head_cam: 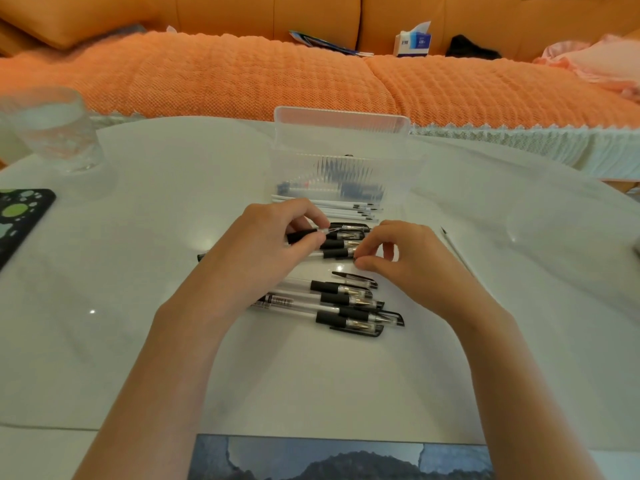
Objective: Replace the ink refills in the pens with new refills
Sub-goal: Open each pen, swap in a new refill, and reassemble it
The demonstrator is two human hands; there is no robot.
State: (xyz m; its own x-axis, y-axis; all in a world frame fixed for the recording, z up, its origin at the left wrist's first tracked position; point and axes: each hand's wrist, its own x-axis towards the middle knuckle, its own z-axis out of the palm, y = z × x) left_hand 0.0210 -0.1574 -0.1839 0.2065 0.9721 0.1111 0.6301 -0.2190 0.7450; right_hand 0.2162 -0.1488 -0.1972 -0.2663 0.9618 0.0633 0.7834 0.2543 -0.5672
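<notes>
My left hand (266,244) grips a clear pen with a black grip (304,234), held just above the table. My right hand (398,251) pinches a small dark piece (356,258) at its fingertips, close to that pen's tip end. Beneath both hands lies a row of black-capped clear pens (341,245). A second bunch of pens (349,303) lies nearer to me. White refills (332,205) rest side by side behind the pens. One thin loose refill (453,247) lies to the right of my right hand.
A clear ribbed plastic box (341,157) stands open behind the refills. A glass of water (52,129) is at the far left, a dark spotted case (20,216) at the left edge. A dark picture mat (339,457) lies at the near edge. An orange sofa (242,77) is behind the table.
</notes>
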